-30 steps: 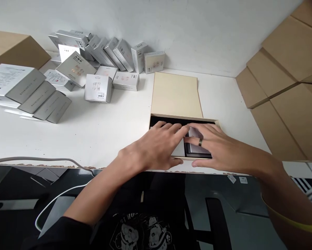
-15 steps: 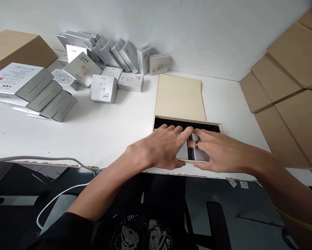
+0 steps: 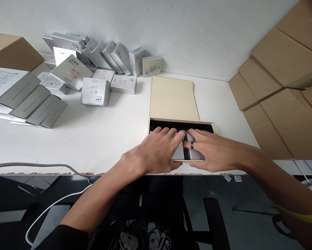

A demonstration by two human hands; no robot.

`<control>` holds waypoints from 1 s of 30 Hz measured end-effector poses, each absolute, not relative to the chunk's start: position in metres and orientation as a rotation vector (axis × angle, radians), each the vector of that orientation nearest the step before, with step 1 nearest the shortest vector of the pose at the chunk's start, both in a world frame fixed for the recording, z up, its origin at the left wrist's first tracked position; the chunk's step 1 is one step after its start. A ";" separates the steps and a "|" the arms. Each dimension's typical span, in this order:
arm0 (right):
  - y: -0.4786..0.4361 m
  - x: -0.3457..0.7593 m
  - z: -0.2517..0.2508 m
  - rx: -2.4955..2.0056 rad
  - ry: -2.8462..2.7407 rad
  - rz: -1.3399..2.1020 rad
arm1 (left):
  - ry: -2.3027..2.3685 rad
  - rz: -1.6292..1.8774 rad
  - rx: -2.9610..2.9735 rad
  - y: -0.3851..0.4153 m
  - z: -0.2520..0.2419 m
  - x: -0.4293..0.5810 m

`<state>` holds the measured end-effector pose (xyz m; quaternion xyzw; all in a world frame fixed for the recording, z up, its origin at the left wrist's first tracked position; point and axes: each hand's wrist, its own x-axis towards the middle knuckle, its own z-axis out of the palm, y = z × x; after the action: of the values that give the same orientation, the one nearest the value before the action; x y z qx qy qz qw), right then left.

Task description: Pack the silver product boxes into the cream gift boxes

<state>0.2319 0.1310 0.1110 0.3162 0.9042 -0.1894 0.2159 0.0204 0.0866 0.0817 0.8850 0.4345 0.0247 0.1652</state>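
A cream gift box (image 3: 215, 129) with a black inside lies at the table's front edge, its cream lid (image 3: 173, 99) laid back flat behind it. My left hand (image 3: 158, 151) spans a silver box (image 3: 178, 152) inside the left part, fingers over its far side and thumb at the near rim. My right hand (image 3: 214, 151), with a ring on one finger, closes in the same way over a second silver box (image 3: 196, 155) on the right. A narrow dark gap separates these two. My hands cover much of both boxes, so how deep they sit is hidden.
Several silver cartons (image 3: 95, 92) stand and lie along the wall at the back left. A stepped stack of silver cartons (image 3: 20, 92) is at far left, near a brown cardboard box (image 3: 15, 52). Brown cartons (image 3: 283, 118) line the right. A grey cable (image 3: 38, 164) crosses the front edge.
The head view has shifted slightly, so the whole scene sits further left. Both hands keep nearly the same hold on the boxes inside the gift box.
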 end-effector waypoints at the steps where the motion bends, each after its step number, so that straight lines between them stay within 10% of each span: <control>1: 0.130 0.232 0.111 0.873 2.514 -0.533 | 1.248 0.081 2.529 0.086 0.080 0.021; 14: 0.185 0.248 0.173 1.164 2.676 -0.683 | 1.249 0.344 2.702 0.087 0.056 0.016; 30: 0.376 0.182 0.091 1.809 2.240 -0.272 | 1.291 0.271 2.599 0.076 0.066 0.025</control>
<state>0.1822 0.3762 0.0908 0.6208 0.7684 -0.0933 0.1245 0.0250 0.0757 0.0660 0.8860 0.4401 0.0922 0.1134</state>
